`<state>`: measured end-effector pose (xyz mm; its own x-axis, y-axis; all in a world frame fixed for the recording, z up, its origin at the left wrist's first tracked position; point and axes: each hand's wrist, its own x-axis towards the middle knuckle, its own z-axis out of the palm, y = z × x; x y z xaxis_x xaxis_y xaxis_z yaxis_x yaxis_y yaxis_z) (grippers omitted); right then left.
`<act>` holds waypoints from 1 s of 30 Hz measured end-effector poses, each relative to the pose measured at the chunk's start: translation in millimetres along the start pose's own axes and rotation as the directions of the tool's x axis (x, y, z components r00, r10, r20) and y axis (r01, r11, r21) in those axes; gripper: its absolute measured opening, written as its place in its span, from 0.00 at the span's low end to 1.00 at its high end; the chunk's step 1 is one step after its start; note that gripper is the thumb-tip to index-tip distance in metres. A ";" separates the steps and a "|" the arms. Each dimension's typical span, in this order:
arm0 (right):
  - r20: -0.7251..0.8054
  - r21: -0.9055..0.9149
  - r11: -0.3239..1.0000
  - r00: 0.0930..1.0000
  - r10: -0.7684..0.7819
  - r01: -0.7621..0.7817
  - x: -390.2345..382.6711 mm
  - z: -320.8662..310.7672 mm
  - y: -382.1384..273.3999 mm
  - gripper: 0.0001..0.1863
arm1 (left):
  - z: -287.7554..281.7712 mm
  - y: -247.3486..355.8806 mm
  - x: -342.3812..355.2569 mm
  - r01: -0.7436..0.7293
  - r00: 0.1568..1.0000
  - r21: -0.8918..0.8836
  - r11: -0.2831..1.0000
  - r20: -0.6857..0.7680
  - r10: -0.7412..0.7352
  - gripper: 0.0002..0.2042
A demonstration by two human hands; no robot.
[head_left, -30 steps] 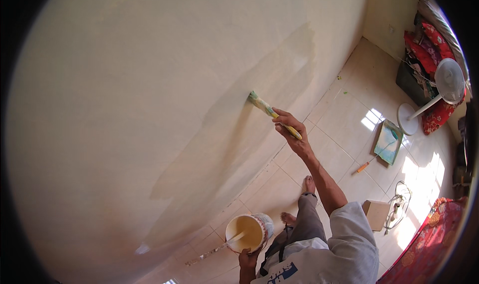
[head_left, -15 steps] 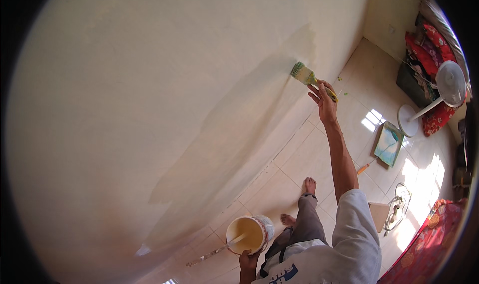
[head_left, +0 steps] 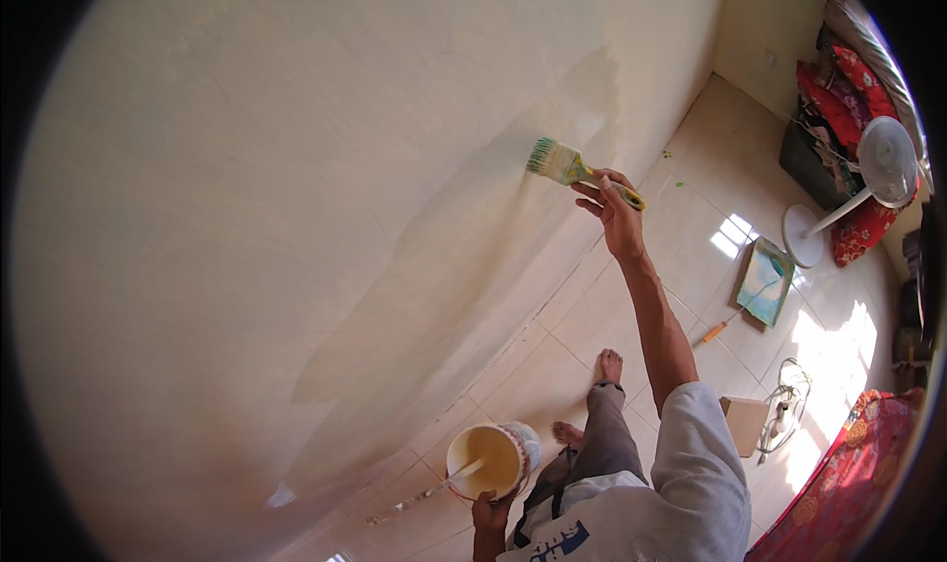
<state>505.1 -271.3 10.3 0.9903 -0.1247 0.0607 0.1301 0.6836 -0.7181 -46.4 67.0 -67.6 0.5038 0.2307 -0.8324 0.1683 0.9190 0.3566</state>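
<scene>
A wide paintbrush with green-stained bristles is in my right hand, fingers closed on its yellowish handle, its bristles at or close to the pale wall; I cannot tell if they touch. A slightly darker band runs diagonally across the wall around it. My left hand grips the rim of a white bucket of cream-coloured liquid low in the picture. A long paint-smeared stick leans out of the bucket toward the left.
On the tiled floor right are a paint tray with roller, a coiled cable, a cardboard box, and a white stand. Piled red fabrics fill the corner; patterned red cloth lies lower right.
My right hand and brush moved up and right along the wall, then slightly back left and down. The brush's broad face now shows. My left hand with the bucket stays in place.
</scene>
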 end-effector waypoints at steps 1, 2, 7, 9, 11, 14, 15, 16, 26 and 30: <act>-0.025 -0.005 1.000 1.000 0.004 -0.004 10.0 -12.3 2.6 0.17 | -1.1 0.7 1.1 -0.007 1.000 0.006 1.000 -0.005 0.007 0.35; -0.055 -0.045 0.999 0.998 -0.010 0.007 18.1 -22.6 2.5 0.17 | -2.4 0.0 0.9 -0.014 1.000 0.012 1.000 -0.012 0.014 0.35; -0.107 -0.374 0.905 0.959 -0.261 0.205 41.4 -34.3 -14.7 0.18 | 2.5 -2.0 -3.2 -0.024 0.997 0.056 0.998 -0.076 0.028 0.37; 0.001 -0.453 0.849 0.952 -0.305 0.272 42.7 -31.6 -12.4 0.12 | 1.0 1.3 -0.9 -0.009 0.998 0.042 0.999 -0.057 0.011 0.36; 0.176 -0.568 0.708 0.902 -0.393 0.420 30.2 -13.9 -4.8 0.13 | 7.1 -0.9 -4.1 -0.016 0.998 0.084 0.996 -0.063 0.021 0.35; 0.272 -0.548 0.735 0.915 -0.296 0.401 -11.5 15.4 8.5 0.13 | 4.5 0.8 -4.8 -0.015 0.999 0.060 0.998 -0.052 0.018 0.33; 0.294 -0.519 0.778 0.928 -0.227 0.354 -27.4 24.2 16.3 0.13 | 1.0 1.2 -3.6 -0.009 0.999 0.038 0.999 -0.046 0.011 0.32; 0.312 -0.497 0.813 0.937 -0.158 0.303 -43.1 32.2 23.4 0.13 | 0.4 1.0 -1.9 -0.005 0.999 0.039 0.999 -0.047 0.007 0.32; 0.313 -0.395 0.915 0.948 0.054 0.078 -27.0 11.2 2.0 0.12 | 16.0 0.8 -18.6 -0.010 0.996 0.083 0.997 -0.087 0.017 0.33; 0.152 -0.348 0.917 0.977 -0.148 0.193 22.3 -18.3 -27.4 0.14 | 16.0 2.2 -20.2 -0.014 0.997 0.101 0.995 -0.078 0.022 0.34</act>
<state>522.8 -306.0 18.6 0.9558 -0.1140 0.2711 0.2941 0.3530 -0.8882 -42.6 59.3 -43.2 0.4396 0.2750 -0.8551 0.2459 0.8788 0.4090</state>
